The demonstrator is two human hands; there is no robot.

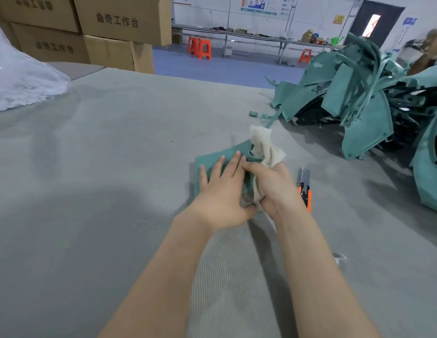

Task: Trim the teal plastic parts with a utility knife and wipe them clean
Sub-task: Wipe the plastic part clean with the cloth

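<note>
The flat teal plastic part (220, 154) is pressed onto the grey surface (115, 154) by the flat, straight-fingered left hand (222, 191). The crumpled beige cloth (263, 152), gripped in the right hand (271, 186), should be drawn firmly along trimmed edges.

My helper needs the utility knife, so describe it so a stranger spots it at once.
On the grey table, find the heap of teal parts at the right. Nearer than it, just right of the right hand gripping a beige cloth, lies the utility knife. Only it on the table is orange, with a silver blade.
</note>
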